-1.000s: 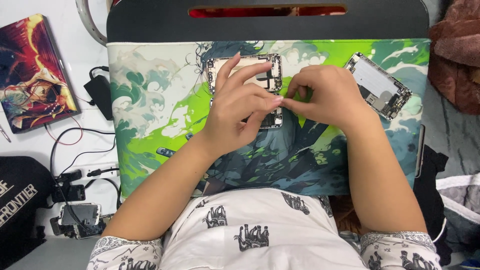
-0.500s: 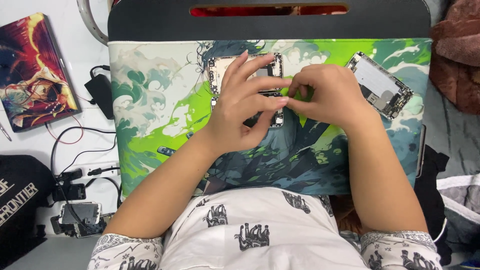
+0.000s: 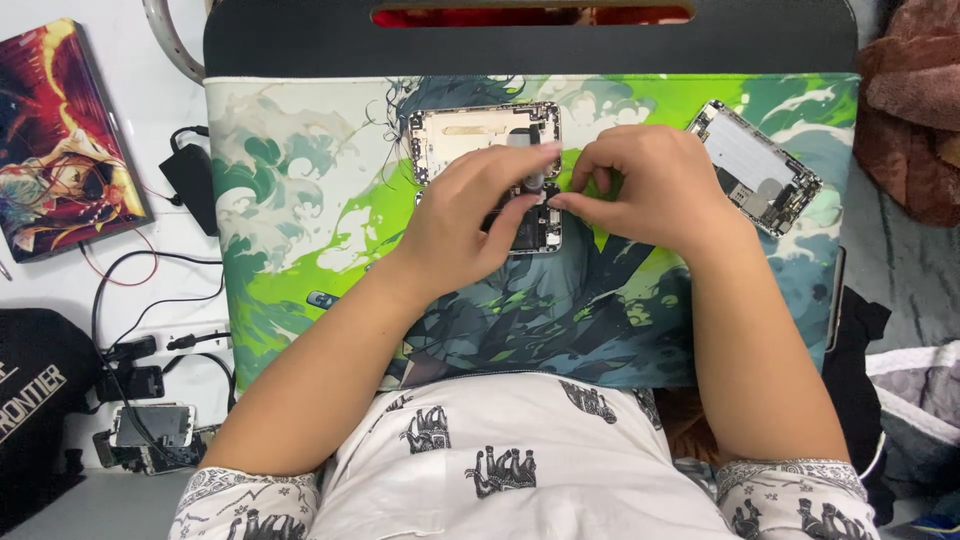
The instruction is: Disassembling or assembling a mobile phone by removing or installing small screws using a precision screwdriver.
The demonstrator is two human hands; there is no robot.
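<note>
Phone shell (image 3: 487,135) lies mid-frame on the mat (image 3: 300,220), long axis left-right. Your left hand (image 3: 470,220) rests over it, fingers loosely spread; your right hand (image 3: 650,185) pinches something tiny beside it, unclear what.

Matt metal phone shell (image 3: 470,135) on a smooth printed cloth mat (image 3: 300,220).
</note>
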